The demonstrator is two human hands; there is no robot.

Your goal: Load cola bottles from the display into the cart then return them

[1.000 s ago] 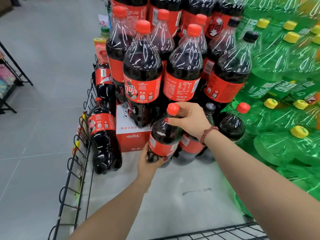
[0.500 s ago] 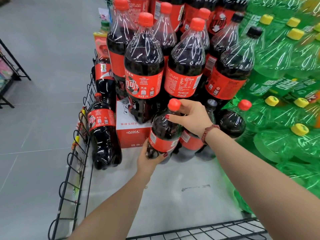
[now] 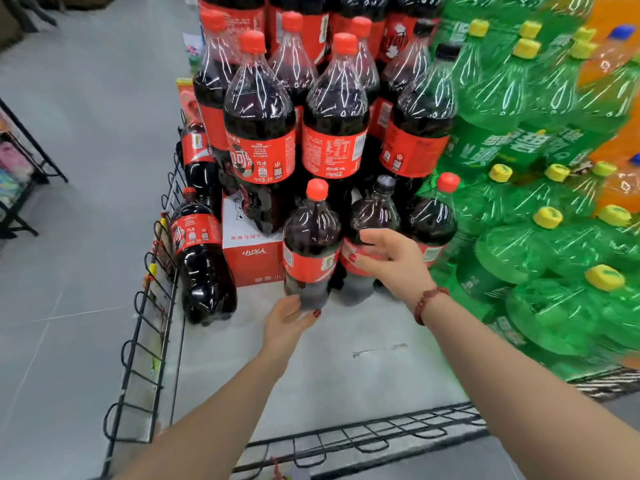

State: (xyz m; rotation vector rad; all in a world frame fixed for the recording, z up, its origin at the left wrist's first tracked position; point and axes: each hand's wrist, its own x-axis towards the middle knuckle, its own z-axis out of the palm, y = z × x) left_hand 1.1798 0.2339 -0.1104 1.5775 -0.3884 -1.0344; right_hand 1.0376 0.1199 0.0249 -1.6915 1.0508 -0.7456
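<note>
Head view: two bare forearms reach forward to a stacked drinks display, hands apart.
Left hand (image 3: 289, 318): cups the base of a dark plastic cola bottle with red cap and red label (image 3: 311, 244), thumb curled on its front.
Cola bottle: upright on the pale display shelf (image 3: 346, 375), just ahead of the left hand, beside the right thumb.
Right hand (image 3: 391, 258): fingers loose and spread against a dark black-capped cola bottle (image 3: 375, 209), not clamped on it; red bead bracelet (image 3: 429, 303) on the wrist.
Beyond the hands: tall red-labelled cola bottles (image 3: 263, 133), red-and-white carton (image 3: 249, 258).
Right of the right hand: green plastic bottles with yellow caps (image 3: 540, 237).
Left of the left hand: black wire rail (image 3: 145, 341).
</note>
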